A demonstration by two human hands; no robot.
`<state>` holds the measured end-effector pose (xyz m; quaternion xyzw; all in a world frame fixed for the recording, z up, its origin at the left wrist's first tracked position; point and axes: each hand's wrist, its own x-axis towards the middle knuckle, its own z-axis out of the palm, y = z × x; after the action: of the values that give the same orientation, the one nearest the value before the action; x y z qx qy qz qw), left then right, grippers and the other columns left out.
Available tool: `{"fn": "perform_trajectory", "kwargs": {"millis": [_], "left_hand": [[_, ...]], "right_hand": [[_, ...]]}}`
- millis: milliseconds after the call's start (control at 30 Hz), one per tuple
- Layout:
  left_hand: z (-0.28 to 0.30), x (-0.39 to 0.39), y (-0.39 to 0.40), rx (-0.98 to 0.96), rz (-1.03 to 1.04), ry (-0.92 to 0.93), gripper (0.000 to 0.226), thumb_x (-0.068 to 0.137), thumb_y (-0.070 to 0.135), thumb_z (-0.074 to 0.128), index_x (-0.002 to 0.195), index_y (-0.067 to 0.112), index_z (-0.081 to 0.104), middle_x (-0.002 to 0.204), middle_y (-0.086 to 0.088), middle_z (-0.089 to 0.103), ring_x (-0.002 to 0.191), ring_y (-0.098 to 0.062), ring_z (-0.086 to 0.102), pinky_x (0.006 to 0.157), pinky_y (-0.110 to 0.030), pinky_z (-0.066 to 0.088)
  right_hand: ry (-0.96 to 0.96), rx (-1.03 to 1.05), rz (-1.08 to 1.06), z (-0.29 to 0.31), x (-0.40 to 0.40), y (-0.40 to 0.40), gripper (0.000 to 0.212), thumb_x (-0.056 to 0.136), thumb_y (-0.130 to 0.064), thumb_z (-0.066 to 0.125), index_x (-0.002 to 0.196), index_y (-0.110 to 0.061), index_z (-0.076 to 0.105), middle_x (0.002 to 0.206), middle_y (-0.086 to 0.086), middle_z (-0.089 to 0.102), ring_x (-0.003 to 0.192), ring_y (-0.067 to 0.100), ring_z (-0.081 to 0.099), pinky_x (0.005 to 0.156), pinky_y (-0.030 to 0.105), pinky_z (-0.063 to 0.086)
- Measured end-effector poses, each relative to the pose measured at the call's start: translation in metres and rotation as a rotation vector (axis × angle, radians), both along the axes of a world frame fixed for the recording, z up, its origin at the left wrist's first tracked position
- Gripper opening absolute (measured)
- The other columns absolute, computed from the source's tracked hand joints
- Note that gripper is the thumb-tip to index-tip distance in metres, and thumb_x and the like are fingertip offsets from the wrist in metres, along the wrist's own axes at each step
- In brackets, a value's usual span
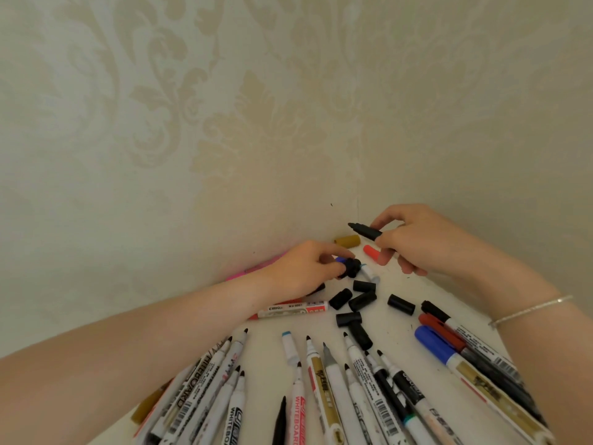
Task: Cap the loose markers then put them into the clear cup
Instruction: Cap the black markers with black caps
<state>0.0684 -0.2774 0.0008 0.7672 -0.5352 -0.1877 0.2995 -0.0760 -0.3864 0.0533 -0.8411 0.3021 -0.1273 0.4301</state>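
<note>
Right hand pinching uncapped black marker, tip leftward for capping; left hand gripping black cap on worktop; clear cup out of view.

Both bare forearms reach forward toward the wall corner. The left hand is low, palm down, its curled fingertips pinching a small black cap. The right hand, raised slightly higher, grips an uncapped black marker between thumb and fingers, tip pointing left.
</note>
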Motion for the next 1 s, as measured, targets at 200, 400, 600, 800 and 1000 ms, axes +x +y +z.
{"fn": "perform_trajectory", "kwargs": {"millis": [200,400,600,800,1000], "left_hand": [[0.005,0.005,0.005,-0.027,0.03,0.299,0.015,0.096,0.016,0.054,0.106,0.026,0.057,0.08,0.005,0.066,0.072,-0.002,0.06,0.066,-0.019,0.049],[0.008,0.005,0.014,-0.158,0.051,0.61,0.012,0.093,0.01,0.059,0.104,0.015,0.058,0.09,-0.005,0.073,0.081,-0.01,0.07,0.072,-0.021,0.055],[0.014,0.011,0.018,-0.276,0.137,0.677,0.017,0.089,0.009,0.063,0.101,0.022,0.062,0.096,-0.004,0.074,0.091,-0.016,0.07,0.083,-0.027,0.054],[0.02,0.012,0.021,-0.385,0.226,1.023,0.017,0.093,0.009,0.057,0.109,0.007,0.058,0.101,-0.011,0.073,0.087,-0.016,0.071,0.068,-0.022,0.056],[0.026,0.005,0.021,-0.371,0.214,1.086,0.012,0.094,0.011,0.054,0.102,0.005,0.061,0.09,-0.008,0.074,0.079,-0.013,0.07,0.066,-0.021,0.056]], "right_hand": [[0.02,0.014,-0.006,0.001,-0.001,0.001,0.037,0.084,0.003,0.051,0.113,-0.02,0.057,0.082,0.014,0.069,0.045,0.015,0.043,0.039,0.022,0.032],[-0.025,0.05,-0.023,0.002,-0.003,0.002,0.032,0.089,0.0,0.045,0.111,-0.018,0.058,0.082,0.016,0.068,0.043,0.014,0.037,0.037,0.019,0.029],[-0.068,0.051,0.001,0.004,-0.005,0.004,0.023,0.089,-0.007,0.047,0.103,-0.019,0.062,0.066,0.01,0.064,0.037,0.011,0.031,0.035,0.016,0.025],[-0.118,0.087,0.068,0.011,-0.008,0.007,0.022,0.087,-0.009,0.048,0.096,-0.014,0.067,0.052,0.007,0.06,0.03,0.008,0.027,0.033,0.014,0.023],[-0.098,0.056,0.12,0.01,-0.006,0.012,0.021,0.087,-0.012,0.051,0.094,-0.018,0.069,0.052,0.003,0.062,0.03,0.007,0.03,0.032,0.015,0.024]]}}
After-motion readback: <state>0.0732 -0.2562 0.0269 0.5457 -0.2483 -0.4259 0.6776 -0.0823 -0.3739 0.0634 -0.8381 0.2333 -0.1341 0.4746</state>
